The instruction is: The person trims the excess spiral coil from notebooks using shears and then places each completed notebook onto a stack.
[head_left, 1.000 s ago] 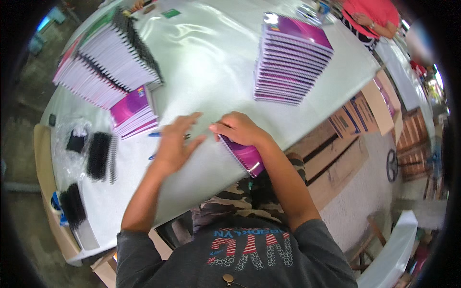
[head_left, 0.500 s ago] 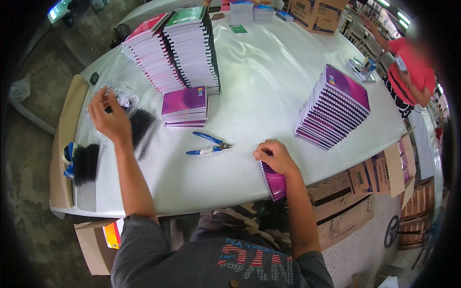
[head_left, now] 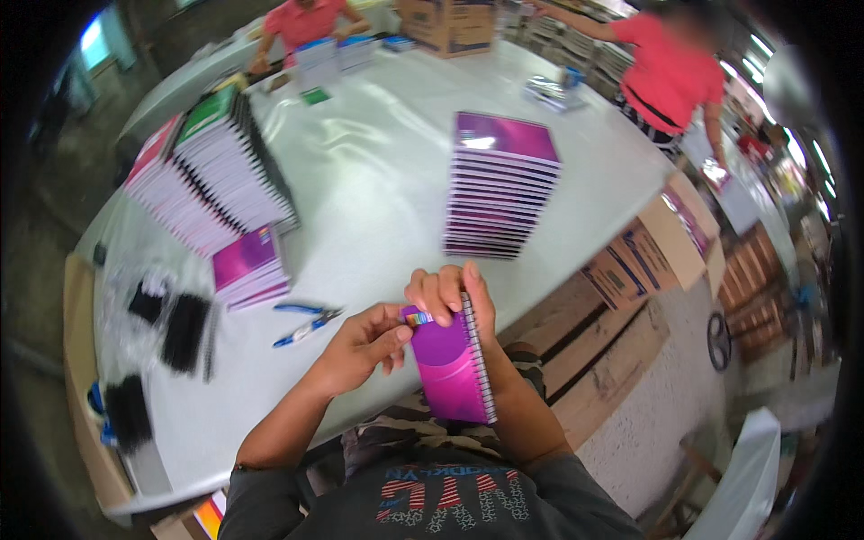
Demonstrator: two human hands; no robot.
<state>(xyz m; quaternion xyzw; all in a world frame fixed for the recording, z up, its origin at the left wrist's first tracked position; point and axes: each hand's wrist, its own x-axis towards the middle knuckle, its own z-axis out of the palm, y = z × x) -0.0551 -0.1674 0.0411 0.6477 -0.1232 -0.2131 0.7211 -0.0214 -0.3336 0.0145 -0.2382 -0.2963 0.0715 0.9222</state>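
Note:
A purple spiral notebook (head_left: 447,382) is held up in front of my body at the table's near edge, its black coil running down the right side. Wrapped over the top of the cover and coil, my right hand (head_left: 461,301) is closed on it. At the upper left edge of the cover, my left hand (head_left: 367,346) pinches the notebook between thumb and fingers. Blue-handled cutting pliers (head_left: 304,326) lie on the table to the left of my left hand. Beyond my right hand stands a tall stack of purple spiral notebooks (head_left: 499,184).
Left on the white-covered table (head_left: 360,207) are tall notebook stacks (head_left: 211,180), a short pile of purple notebooks (head_left: 247,267), black coils (head_left: 186,333) and a plastic bag (head_left: 126,297). Cardboard boxes (head_left: 643,247) stand at right. Two people in pink shirts (head_left: 666,63) are beyond the table.
My left hand has come from the plastic bag and coils to the notebook. My right hand has lifted the notebook from the table's edge. The view has turned right.

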